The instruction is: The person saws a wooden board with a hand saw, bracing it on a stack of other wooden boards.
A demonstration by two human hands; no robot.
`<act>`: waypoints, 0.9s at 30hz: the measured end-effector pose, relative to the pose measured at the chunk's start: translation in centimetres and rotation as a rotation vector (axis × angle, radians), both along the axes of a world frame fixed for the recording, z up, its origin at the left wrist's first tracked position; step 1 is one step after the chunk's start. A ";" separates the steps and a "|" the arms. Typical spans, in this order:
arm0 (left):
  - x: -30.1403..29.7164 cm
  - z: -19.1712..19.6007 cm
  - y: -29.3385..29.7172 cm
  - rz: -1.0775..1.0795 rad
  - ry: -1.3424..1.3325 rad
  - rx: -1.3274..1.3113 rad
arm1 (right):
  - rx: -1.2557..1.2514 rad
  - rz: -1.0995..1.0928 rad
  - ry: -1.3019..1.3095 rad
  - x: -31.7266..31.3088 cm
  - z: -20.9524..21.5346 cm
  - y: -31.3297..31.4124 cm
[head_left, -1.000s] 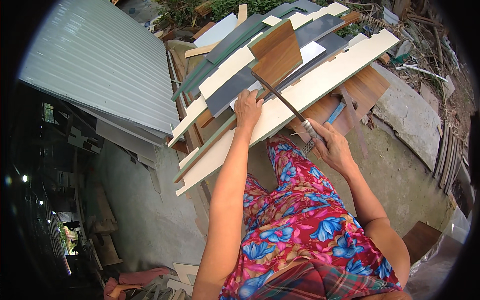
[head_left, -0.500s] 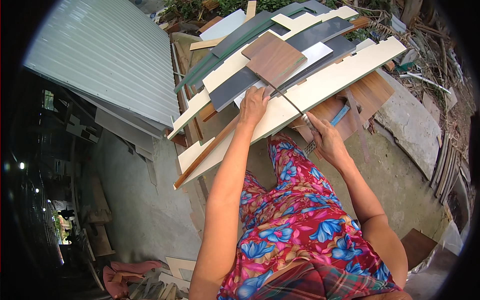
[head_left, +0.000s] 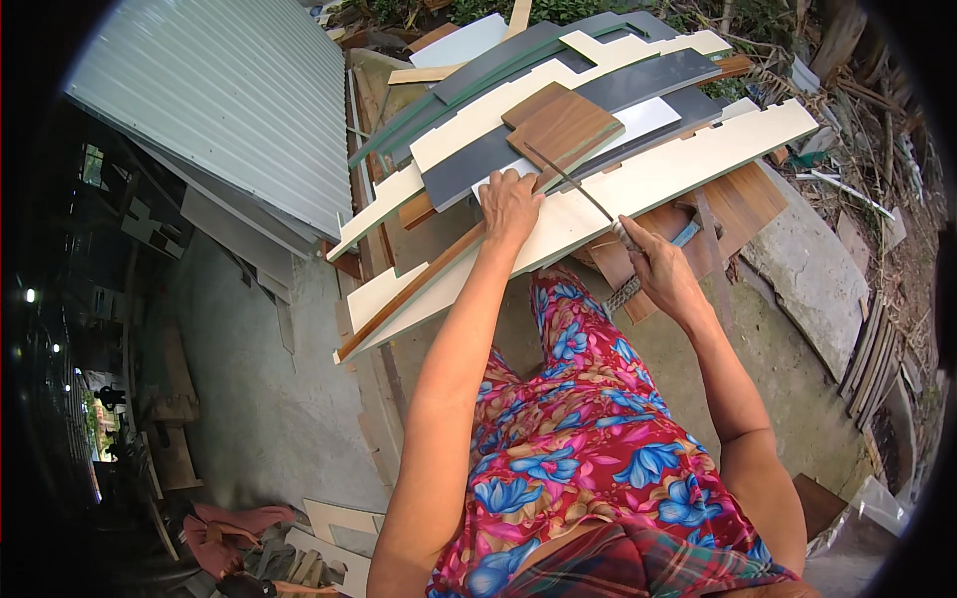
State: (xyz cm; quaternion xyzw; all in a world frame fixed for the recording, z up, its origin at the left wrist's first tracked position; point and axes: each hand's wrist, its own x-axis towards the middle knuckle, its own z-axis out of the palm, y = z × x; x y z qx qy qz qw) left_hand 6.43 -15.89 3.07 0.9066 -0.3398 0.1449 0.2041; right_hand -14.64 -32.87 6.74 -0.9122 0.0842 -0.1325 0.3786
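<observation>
Above piled boards, left hand clutches brown board, now tipped flatter, edge seemingly bared; right hand grips file.

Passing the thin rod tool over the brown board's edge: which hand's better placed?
Right, likely: the right hand grips the rod tool by its handle; it crosses the brown board in view. The left hand holds the board, probably better for steadying.

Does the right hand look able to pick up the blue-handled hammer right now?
Probably not: the right hand holds a thin, dark metal tool, though the blue-handled hammer lies nearby, partly hidden behind that hand.
</observation>
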 end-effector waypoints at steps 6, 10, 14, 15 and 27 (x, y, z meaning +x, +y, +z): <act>-1.0 -0.8 -0.3 0.076 -0.047 -0.026 | -0.033 0.020 -0.028 0.7 0.2 -0.1; -1.2 -1.4 0.4 0.110 -0.089 -0.076 | -0.002 0.033 -0.011 0.7 0.1 0.4; -1.0 -1.7 0.6 0.070 -0.104 -0.084 | 0.005 0.037 -0.020 0.4 0.1 0.5; -1.0 -1.7 0.6 0.065 -0.085 -0.090 | 0.009 0.032 0.008 0.4 0.1 0.5; -0.8 0.8 1.5 0.004 0.496 0.055 | 0.134 -0.017 0.040 -0.6 1.1 0.4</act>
